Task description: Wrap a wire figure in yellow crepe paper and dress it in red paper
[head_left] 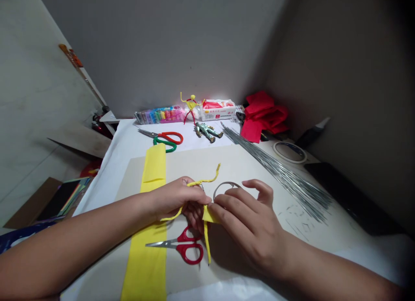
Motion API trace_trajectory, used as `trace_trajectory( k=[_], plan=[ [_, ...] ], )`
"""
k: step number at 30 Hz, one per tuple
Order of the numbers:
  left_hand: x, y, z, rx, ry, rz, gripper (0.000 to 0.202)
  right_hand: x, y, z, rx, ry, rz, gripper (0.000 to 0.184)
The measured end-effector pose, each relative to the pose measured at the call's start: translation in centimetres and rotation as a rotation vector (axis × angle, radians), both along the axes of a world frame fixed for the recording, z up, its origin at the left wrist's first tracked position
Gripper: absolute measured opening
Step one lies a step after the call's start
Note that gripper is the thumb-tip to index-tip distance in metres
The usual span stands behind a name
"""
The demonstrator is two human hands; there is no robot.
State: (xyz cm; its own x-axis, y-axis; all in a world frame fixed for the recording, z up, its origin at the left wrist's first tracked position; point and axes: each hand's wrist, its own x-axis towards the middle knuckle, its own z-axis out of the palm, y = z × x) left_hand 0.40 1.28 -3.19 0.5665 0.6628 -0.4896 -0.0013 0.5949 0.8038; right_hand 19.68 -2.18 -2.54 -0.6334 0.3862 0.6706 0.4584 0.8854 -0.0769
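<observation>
My left hand [191,197] is closed around a wire figure [207,242] whose limbs are wrapped in yellow paper; its body is mostly hidden by my fingers. One yellow limb sticks up to the right, others point left and down. My right hand [253,223] pinches a short strip of yellow crepe paper [210,214] against the figure. Below my left hand lie small red-handled scissors [189,249], blades pointing left. A long yellow crepe paper band [147,253] runs under my left forearm. Behind my right fingers a metal wire loop [223,186] shows.
Farther back are larger scissors [165,139] with red and green handles, a yellow-and-red wire figure [192,104], a silver figure [207,131] and colourful packs [162,115]. Wire rods [279,171], a tape roll [289,152] and red crepe paper [262,113] lie right.
</observation>
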Motion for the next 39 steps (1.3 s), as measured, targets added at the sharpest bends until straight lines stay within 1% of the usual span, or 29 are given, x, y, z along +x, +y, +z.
trace_trajectory(
  k=[2, 4, 8, 10, 12, 15, 19, 21, 24, 27, 31, 34, 36, 39],
  plan=[
    [0.2, -0.1, 0.2, 0.025, 0.023, 0.011, 0.015, -0.1, 0.0, -0.1, -0.035, -0.008, -0.003, 0.027],
    [0.4, -0.1, 0.3, 0.053, 0.045, 0.013, 0.016, -0.3, 0.2, -0.2, -0.117, 0.002, -0.021, 0.024],
    [0.8, -0.2, 0.6, 0.111, 0.081, -0.022, 0.018, -0.5, 0.7, -0.3, -0.401, 0.030, -0.051, 0.010],
    [1.0, -0.4, 0.7, 0.144, 0.104, -0.010, 0.019, -0.4, 0.9, -0.2, -0.532, 0.032, -0.057, 0.011],
    [1.1, -0.5, 0.6, 0.166, 0.111, 0.013, 0.019, -0.3, 1.0, -0.1, -0.630, 0.052, -0.074, 0.013],
    [1.1, -0.6, 0.3, 0.171, 0.080, 0.020, 0.023, -0.3, 1.1, 0.1, -0.724, 0.088, -0.100, 0.014],
    [0.9, -0.6, 0.1, 0.154, 0.010, 0.045, 0.030, -0.4, 1.4, 0.1, -0.784, 0.127, -0.104, 0.014],
    [0.8, -0.5, 0.1, 0.142, 0.001, 0.055, 0.030, -0.4, 1.4, 0.0, -0.790, 0.143, -0.100, 0.014],
    [0.8, -0.3, 0.1, 0.123, 0.000, 0.012, 0.027, -0.4, 1.5, 0.0, -0.779, 0.164, -0.083, 0.015],
    [0.7, 0.0, 0.3, 0.115, -0.012, -0.017, 0.020, -0.4, 1.6, 0.0, -0.735, 0.180, -0.068, 0.016],
    [0.4, 0.2, 0.5, 0.163, -0.006, -0.047, 0.021, -0.2, 1.6, 0.2, -0.610, 0.120, -0.059, 0.014],
    [0.2, 0.2, 0.6, 0.143, 0.008, -0.032, 0.022, 0.0, 1.6, 0.3, -0.534, 0.058, -0.051, 0.017],
    [0.2, 0.2, 0.7, 0.120, 0.004, -0.010, 0.024, 0.2, 1.5, 0.3, -0.477, 0.050, -0.055, 0.016],
    [0.1, 0.4, 0.6, 0.097, -0.029, 0.001, 0.024, 0.3, 1.3, 0.2, -0.311, 0.067, -0.080, 0.017]
  ],
)
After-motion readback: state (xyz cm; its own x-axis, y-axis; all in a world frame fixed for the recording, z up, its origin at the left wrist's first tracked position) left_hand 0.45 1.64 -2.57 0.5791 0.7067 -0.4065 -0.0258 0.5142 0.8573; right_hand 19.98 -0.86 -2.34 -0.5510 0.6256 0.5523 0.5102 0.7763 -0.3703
